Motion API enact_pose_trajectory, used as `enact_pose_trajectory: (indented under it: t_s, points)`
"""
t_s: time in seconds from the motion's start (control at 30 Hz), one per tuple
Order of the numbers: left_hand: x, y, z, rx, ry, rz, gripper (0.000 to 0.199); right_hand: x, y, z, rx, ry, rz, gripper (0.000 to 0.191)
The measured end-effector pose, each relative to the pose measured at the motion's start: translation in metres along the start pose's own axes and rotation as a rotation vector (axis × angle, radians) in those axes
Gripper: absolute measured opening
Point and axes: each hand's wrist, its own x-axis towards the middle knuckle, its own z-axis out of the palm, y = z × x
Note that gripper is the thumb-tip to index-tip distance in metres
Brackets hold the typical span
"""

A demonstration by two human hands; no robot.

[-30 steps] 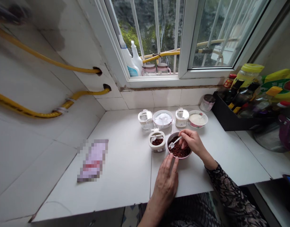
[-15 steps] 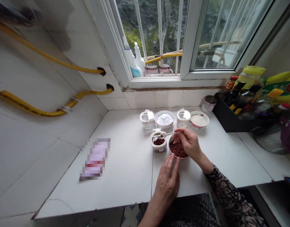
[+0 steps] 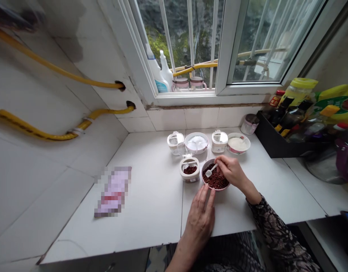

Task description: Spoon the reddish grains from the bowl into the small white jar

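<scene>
In my right hand (image 3: 232, 173) is a small white spoon (image 3: 209, 172), pinched by its handle, with its bowl end over the dark red-brown peppercorn-like grains (image 3: 219, 182). These grains lie in a pink-rimmed bowl (image 3: 202, 180). My left hand (image 3: 201, 212) rests its outstretched fingertips against the bowl's near edge, fingers slightly apart. Just left of the bowl stands a seasoning jar (image 3: 188, 179) with a cream rim and its clear lid tipped back, holding some of the same grains.
Behind are two lidded jars (image 3: 175, 141) (image 3: 219, 141), a bowl of white crystals (image 3: 197, 142) and a bowl of cream-coloured granules (image 3: 238, 143). A black bottle box (image 3: 273, 145) stands right. A blurred purple packet (image 3: 114, 192) lies left on the white counter (image 3: 151, 211).
My right hand has brought the spoon from above the open jar rightward and down to the grains in the bowl. The left hand stays at the bowl's edge.
</scene>
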Motion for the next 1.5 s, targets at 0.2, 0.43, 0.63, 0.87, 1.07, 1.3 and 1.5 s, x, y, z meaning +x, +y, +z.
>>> enact_pose_trajectory:
  t_s: [0.2,0.43,0.63,0.87,1.07,1.3,1.5]
  points:
    - [0.001,0.001,0.0,-0.015,0.002,-0.003,0.069,-0.002,-0.001,0.005,0.049,-0.057,0.1,0.019]
    - [0.001,0.0,-0.001,-0.01,0.003,0.0,0.068,-0.001,0.002,0.002,0.197,-0.105,0.199,0.018]
    - [0.001,0.001,-0.002,-0.012,0.0,0.002,0.067,-0.001,0.003,0.006,0.268,-0.083,0.242,0.022]
    - [0.001,0.001,-0.001,-0.014,0.01,-0.001,0.067,0.002,0.004,0.001,0.473,-0.063,0.383,0.032]
    - [0.001,0.001,-0.001,-0.014,-0.003,-0.004,0.066,0.004,0.006,-0.001,0.52,-0.027,0.419,0.032]
    - [0.0,0.001,-0.001,-0.007,-0.013,-0.008,0.065,0.006,0.008,-0.004,0.54,0.019,0.38,0.036]
    - [0.0,0.0,0.001,-0.012,0.01,-0.002,0.068,0.003,-0.011,0.014,0.41,0.179,0.096,0.028]
